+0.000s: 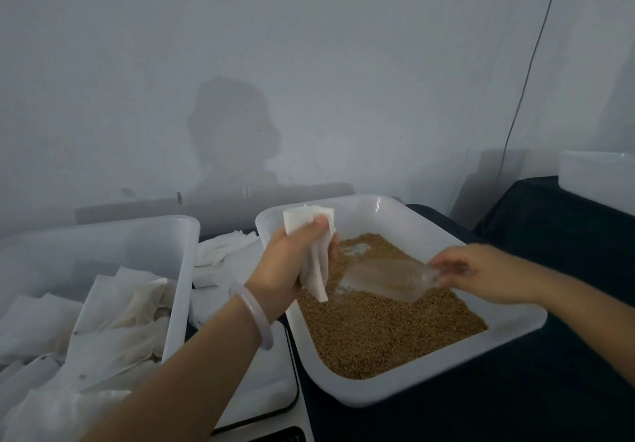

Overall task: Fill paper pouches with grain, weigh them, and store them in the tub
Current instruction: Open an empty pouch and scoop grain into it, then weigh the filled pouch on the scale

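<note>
L hand [295, 259] grips an empty pouch [318, 269] round its middle, fingers curled. It is held upright over the left-rear part of the tray [429, 390], just above the grain [378, 331]. Pouch = thin paper, v. light, soft, crumples easy. Can't tell which end is the mouth.

Prob. needs a hold just below the mouth w/ thumb + fingers spreading it; a fist round the middle squeezes it flat. Filled, it'll likely sag bottom-heavy, so support from under and don't yank.

R hand [481, 273] pinches the clear scoop [388, 278] at its narrow end (blurred). The scoop sits low over the grain and looks near empty. Grain is loose and should pour fast and spill easy.

Tub [171, 269] at left holds filled pouches [113, 304]. Spare pouches [223, 249] lie between tub and tray, scale [268, 383] under the L forearm. Bench [515, 390] is dark.
</note>
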Demonstrator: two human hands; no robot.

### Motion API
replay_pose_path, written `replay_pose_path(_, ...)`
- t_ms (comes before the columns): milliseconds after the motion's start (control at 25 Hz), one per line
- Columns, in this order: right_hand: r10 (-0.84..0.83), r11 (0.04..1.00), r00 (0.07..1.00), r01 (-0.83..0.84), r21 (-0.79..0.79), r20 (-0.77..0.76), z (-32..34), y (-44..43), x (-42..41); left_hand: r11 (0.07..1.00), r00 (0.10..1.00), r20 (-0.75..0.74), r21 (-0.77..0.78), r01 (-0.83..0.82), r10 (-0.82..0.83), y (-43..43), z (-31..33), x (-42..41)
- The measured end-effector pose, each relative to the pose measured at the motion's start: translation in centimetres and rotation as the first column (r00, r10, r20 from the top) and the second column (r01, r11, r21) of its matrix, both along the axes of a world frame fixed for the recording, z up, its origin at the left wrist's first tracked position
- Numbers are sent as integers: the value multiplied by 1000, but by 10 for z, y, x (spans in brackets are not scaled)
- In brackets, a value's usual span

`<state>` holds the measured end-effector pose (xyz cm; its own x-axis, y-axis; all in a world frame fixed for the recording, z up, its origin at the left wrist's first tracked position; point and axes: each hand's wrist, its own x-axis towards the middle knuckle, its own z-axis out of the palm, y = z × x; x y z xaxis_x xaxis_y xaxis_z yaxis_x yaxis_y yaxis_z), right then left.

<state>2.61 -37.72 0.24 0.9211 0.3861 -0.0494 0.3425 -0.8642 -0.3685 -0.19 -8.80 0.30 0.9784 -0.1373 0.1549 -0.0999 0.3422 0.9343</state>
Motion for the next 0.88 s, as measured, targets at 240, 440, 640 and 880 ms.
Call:
replay_pose_path(240, 23, 979, 1000, -25, -203, -15, -24, 38, -5, 983, 978, 116, 82, 165, -174, 39, 25, -19)
replay_pose_path(440, 334, 650, 942, -252, 717, 29, 33, 130, -38, 957, 958, 65, 103, 272, -279, 67, 39, -36)
replay_pose_path(640, 571, 447, 818, -238, 862, -70, 37, 210, -50, 907, 922, 24, 193, 374, -386, 98, 37, -43)
replay_pose_path(880, 367, 524, 925, -115, 844, -101, 20, 237, -38, 906, 948, 30, 306, 293, -316, 131, 19, -39)
